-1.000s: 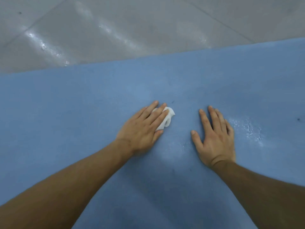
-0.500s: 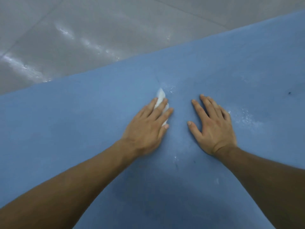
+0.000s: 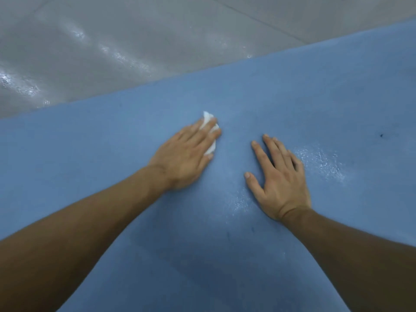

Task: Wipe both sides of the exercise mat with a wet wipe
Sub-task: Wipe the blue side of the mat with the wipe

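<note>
The grey tiled floor (image 3: 112, 52) shows beyond the far edge of the blue exercise mat (image 3: 292, 97). The mat fills most of the view. Its long axis runs from lower left to upper right, and both its ends and its near edge are cut off by the frame.

Both hands lie on the mat's upper face, about midway across it. The left hand (image 3: 184, 154) is flat, with its fingers straight and close together, pressing the white wet wipe (image 3: 208, 119) onto the mat. The right hand (image 3: 279, 179) lies spread and bare on the mat just beside it, holding nothing.

The wipe is bunched. Only its far tip and a strip by the fingers show, and the rest is hidden under the hand. The next stroke therefore belongs to the left hand, with dry-looking mat ahead toward the far edge and leftward along the length.

A glistening wet patch (image 3: 319, 161) lies on the mat just right of the right hand. A dark speck (image 3: 381, 135) sits farther right, and whether it is dirt or a nick is too small to tell. The mat's underside is out of sight.
</note>
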Tool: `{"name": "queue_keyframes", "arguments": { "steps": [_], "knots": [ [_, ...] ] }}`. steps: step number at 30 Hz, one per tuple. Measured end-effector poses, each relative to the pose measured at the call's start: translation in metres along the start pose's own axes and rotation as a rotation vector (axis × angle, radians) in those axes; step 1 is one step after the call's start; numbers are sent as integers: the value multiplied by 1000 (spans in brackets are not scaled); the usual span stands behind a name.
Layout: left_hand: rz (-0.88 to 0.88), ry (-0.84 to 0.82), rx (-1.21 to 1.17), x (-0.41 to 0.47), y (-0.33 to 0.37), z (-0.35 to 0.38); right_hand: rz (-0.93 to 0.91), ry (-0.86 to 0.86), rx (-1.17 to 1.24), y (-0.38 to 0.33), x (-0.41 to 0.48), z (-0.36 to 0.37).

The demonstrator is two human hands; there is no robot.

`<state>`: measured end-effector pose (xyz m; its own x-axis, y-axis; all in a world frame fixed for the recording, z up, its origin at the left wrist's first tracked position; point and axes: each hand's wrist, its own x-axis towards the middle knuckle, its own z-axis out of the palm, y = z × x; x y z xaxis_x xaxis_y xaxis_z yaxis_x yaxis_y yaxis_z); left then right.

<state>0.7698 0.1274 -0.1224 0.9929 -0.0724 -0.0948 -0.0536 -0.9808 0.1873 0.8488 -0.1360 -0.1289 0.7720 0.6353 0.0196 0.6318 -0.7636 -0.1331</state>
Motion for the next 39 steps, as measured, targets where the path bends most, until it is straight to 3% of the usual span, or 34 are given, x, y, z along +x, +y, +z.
{"name": "queue_keyframes", "arguments": {
  "steps": [5, 7, 15, 17, 22, 26, 31, 34, 39],
  "knots": [
    [-258, 27, -77, 44, -53, -20, 0, -4, 5, -1, 1, -1],
    [-271, 33, -84, 53, -50, -23, -1, -8, 8, 0, 0, 0],
    [276, -102, 7, 20, 22, -6, -2, 37, 12, 0, -2, 1],
    [319, -88, 64, 12, 13, -3, 0, 36, 16, -1, -1, 1],
    [-117, -54, -16, 16, -33, -17, 2, 17, 5, 1, 0, -1],
    [-181, -58, 80, 24, -57, -28, -2, 10, 6, 0, 0, 0],
    [-485, -17, -1, 12, -97, -37, -5, 9, -1, 1, 0, 0],
    [-493, -5, -88, -8, -112, -35, -3, 14, 0, 1, 1, 0],
    [-266, -52, -149, 1, -63, -26, 3, 20, 7, 0, -1, 1]
  ]
}}
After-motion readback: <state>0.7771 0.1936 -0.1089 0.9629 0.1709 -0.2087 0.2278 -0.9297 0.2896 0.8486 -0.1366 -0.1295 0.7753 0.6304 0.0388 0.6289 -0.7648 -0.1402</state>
